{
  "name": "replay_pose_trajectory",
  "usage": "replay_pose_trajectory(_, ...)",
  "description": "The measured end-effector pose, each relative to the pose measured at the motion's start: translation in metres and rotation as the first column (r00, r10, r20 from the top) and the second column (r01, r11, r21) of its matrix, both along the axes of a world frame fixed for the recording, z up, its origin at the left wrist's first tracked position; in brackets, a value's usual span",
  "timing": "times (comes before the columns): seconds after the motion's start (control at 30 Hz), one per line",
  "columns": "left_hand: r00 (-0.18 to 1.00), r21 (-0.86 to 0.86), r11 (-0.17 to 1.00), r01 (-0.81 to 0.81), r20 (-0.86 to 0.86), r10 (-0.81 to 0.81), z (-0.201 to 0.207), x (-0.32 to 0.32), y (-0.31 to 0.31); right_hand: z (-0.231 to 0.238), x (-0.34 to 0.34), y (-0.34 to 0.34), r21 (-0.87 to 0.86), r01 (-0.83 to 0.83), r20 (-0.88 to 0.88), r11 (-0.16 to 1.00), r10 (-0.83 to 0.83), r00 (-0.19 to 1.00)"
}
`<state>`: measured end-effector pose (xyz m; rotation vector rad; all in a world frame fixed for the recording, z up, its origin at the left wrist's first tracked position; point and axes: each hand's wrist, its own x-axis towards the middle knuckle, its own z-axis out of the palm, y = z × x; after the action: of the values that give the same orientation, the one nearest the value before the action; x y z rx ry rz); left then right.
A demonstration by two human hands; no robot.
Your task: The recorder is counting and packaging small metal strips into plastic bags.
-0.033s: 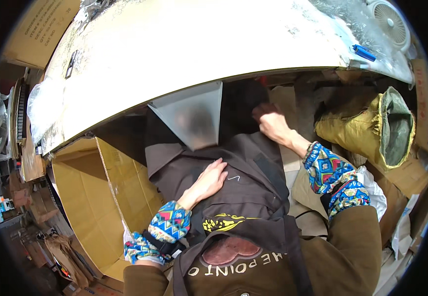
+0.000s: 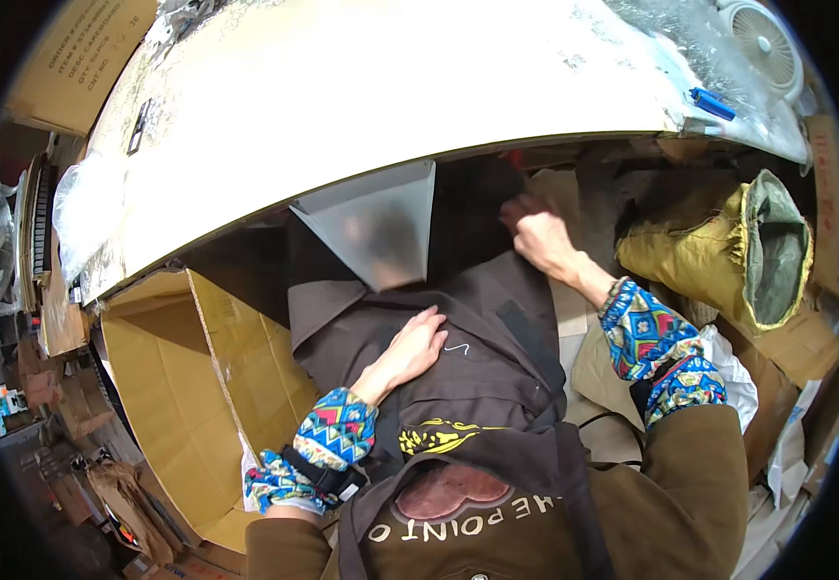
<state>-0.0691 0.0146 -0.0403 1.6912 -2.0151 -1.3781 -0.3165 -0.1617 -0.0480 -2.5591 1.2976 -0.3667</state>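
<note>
My left hand (image 2: 413, 348) rests flat on the dark apron (image 2: 482, 382) over my lap, its fingers extended and holding nothing. Out to the right, just below the table's front edge, my right hand (image 2: 541, 235) is closed with its fingers curled in, beside the apron's far right part. What those fingers grip, if anything, is hidden. Between the hands and the table, a grey, smooth, tapering panel (image 2: 369, 227) with a raised rim slopes down from beneath the table edge toward the apron. A blurred dark reflection shows on it.
A white-topped table (image 2: 390, 87) spans the front. At left stands an open cardboard box (image 2: 163, 387); at right lies a yellow woven sack (image 2: 685, 242), its mouth open. On the table's right end are a blue tool (image 2: 712, 103) and a white fan (image 2: 763, 46).
My right hand has shifted slightly to the right and nearer to me, and the apron's right part beside it has moved a little. My left hand stays almost in place.
</note>
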Motion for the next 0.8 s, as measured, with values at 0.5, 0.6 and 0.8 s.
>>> replay_pose_trajectory(0.5, 0.877, -0.278, 0.838, -0.47, -0.04, 0.479, -0.06, -0.022, -0.033, 0.115, -0.004, -0.008, -0.292, 0.01, 0.279, 0.956, 0.076, 0.957)
replay_pose_trajectory(0.6, 0.914, -0.134, 0.924, -0.358, 0.153, 0.377, -0.06, -0.021, -0.04, 0.134, 0.014, 0.001, -0.339, -0.061, 0.293, 0.939, 0.167, 0.941)
replay_pose_trajectory(0.8, 0.276, 0.939, 0.287, -0.188, -0.229, 0.933, -0.087, 0.015, -0.057, 0.131, 0.005, 0.016, -0.21, -0.131, 0.188, 0.969, 0.172, 0.967)
